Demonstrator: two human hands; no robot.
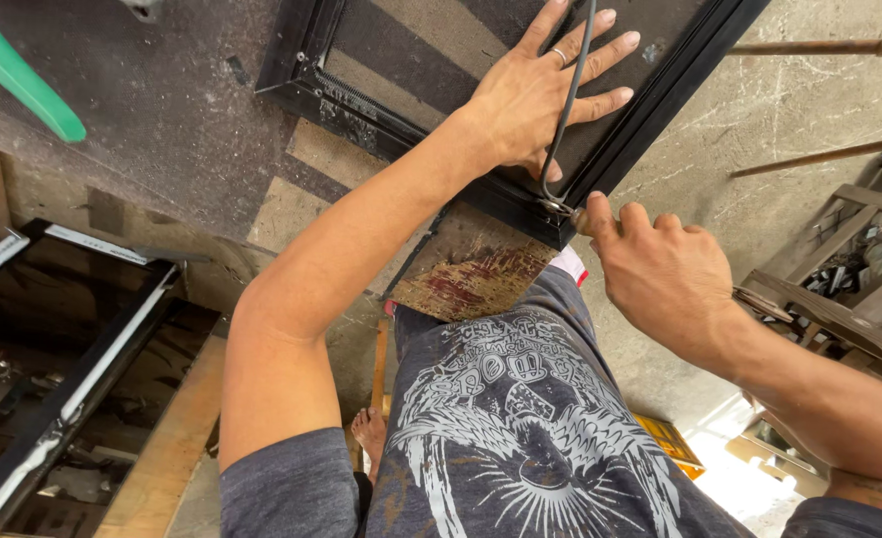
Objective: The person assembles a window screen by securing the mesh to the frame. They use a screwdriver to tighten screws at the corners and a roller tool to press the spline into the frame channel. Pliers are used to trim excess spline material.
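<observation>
Yellow flat package (672, 438) with dark print, on floor, lower right beside person's leg.

1. Black frame (600, 169): upper part runs off the top edge, full shape unknown.
2. Thin cord (567, 100): far end cut off at the top edge.
3. Right hand (660, 269): fist hides whatever tool it grips; only a small metal tip (559, 207) shows at the frame corner, kind unclear.
4. Left hand (536, 95): thumb tucked under the palm, mostly hidden.
5. Green object (17, 75): cut by the left edge, unidentifiable.
6. Clutter (840, 274) at right: too blurred and small to tell.
</observation>
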